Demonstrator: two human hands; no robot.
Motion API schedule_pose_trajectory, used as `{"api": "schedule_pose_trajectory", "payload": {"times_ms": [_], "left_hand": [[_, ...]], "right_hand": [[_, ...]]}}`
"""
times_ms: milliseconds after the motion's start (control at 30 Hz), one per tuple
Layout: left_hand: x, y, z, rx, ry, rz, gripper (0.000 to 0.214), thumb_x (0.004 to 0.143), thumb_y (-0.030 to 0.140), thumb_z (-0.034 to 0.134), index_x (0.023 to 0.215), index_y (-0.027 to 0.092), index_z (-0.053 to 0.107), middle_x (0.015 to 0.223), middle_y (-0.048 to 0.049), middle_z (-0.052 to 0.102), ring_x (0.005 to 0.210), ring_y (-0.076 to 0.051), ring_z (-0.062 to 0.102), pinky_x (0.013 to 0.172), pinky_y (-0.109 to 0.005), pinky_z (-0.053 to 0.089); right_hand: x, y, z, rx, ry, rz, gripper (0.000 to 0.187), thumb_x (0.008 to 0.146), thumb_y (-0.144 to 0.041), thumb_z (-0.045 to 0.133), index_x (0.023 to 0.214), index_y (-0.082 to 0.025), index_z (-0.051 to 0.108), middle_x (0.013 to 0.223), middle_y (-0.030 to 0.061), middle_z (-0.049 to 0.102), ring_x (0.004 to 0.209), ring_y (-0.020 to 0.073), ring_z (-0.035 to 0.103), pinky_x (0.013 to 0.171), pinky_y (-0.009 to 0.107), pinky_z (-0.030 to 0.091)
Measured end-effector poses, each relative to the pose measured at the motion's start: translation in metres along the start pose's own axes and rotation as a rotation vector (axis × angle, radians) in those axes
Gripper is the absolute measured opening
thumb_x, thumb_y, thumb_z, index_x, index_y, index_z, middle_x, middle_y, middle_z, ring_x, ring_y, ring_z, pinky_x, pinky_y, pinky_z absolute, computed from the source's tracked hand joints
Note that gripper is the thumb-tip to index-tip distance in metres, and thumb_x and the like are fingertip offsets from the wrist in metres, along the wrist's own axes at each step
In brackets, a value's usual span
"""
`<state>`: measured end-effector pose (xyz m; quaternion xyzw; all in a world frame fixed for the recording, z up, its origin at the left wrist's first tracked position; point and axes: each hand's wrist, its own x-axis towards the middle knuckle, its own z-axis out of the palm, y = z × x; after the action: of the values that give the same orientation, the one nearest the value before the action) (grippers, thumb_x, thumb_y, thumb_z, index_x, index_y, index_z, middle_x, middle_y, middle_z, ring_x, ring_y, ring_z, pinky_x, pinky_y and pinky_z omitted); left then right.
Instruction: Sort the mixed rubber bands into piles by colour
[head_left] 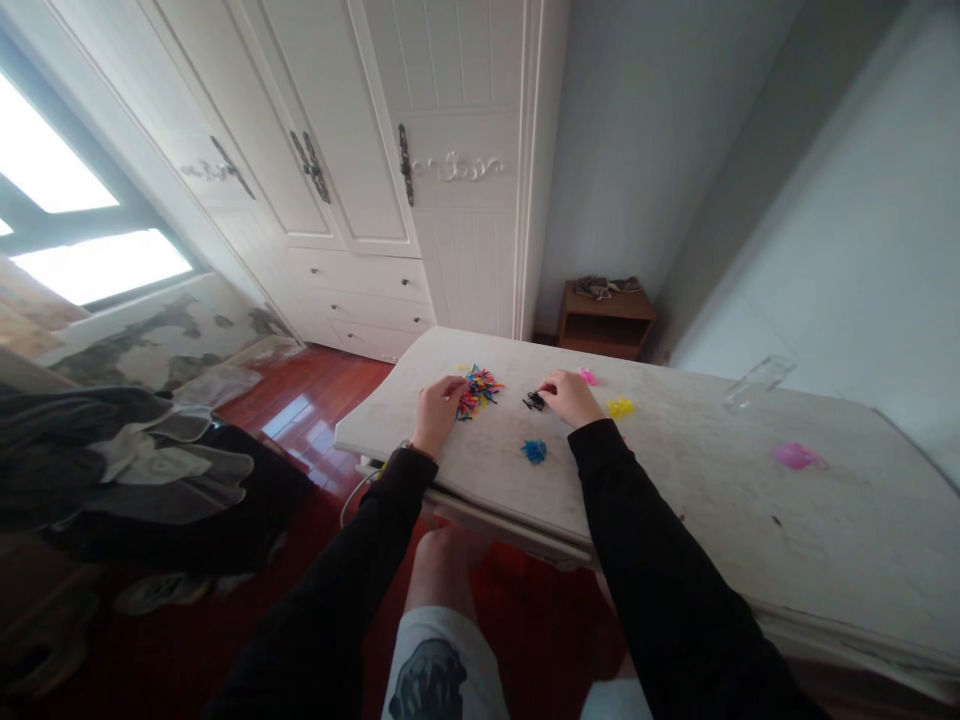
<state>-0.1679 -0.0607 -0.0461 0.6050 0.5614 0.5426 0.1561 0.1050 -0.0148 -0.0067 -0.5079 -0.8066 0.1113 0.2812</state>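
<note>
My left hand [437,408] rests on the white table [675,500], fingers curled at the edge of a mixed pile of small colourful pieces [478,388]. My right hand [570,396] is closed in a pinch over a small black cluster [534,401]. Sorted little heaps lie around: blue [534,451] between my forearms, yellow [620,407] just right of my right hand, pink [587,376] beyond it. What my fingers hold is too small to make out.
A clear glass [757,381] lies on its side at the table's far right, with a pink scrap [796,456] nearer. White wardrobe [420,170] behind, a wooden nightstand [606,318] in the corner, dark clothes [150,470] heaped at left on the red floor.
</note>
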Motion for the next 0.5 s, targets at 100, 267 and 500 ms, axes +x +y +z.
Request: {"api": "schedule_pose_trajectory", "payload": {"times_ms": [100, 267, 500], "left_hand": [[-0.001, 0.004, -0.001, 0.002, 0.003, -0.012, 0.019, 0.090, 0.034, 0.068, 0.093, 0.018, 0.077, 0.091, -0.0065, 0.081, 0.087, -0.022, 0.076, 0.081, -0.031, 0.057], [-0.001, 0.007, -0.002, 0.013, 0.003, -0.036, 0.020, 0.089, 0.035, 0.067, 0.092, 0.019, 0.079, 0.093, -0.0057, 0.081, 0.089, -0.022, 0.075, 0.085, -0.033, 0.056], [-0.004, 0.009, 0.000, -0.030, 0.000, -0.016, 0.021, 0.089, 0.037, 0.068, 0.090, 0.019, 0.080, 0.090, -0.0041, 0.081, 0.084, -0.020, 0.075, 0.081, -0.031, 0.057]], "right_hand": [[-0.001, -0.004, -0.001, -0.001, 0.022, -0.011, 0.011, 0.082, -0.009, 0.068, 0.084, -0.014, 0.078, 0.084, 0.0087, 0.073, 0.077, 0.0188, 0.064, 0.076, 0.029, 0.047], [-0.002, -0.021, 0.005, 0.114, 0.010, -0.136, 0.007, 0.084, -0.011, 0.070, 0.084, -0.014, 0.077, 0.084, 0.0066, 0.070, 0.076, 0.0168, 0.063, 0.074, 0.028, 0.047], [-0.006, -0.042, 0.016, 0.297, -0.110, -0.242, 0.009, 0.087, -0.017, 0.071, 0.094, -0.016, 0.077, 0.098, 0.0079, 0.074, 0.089, 0.0179, 0.067, 0.081, 0.029, 0.051]]}}
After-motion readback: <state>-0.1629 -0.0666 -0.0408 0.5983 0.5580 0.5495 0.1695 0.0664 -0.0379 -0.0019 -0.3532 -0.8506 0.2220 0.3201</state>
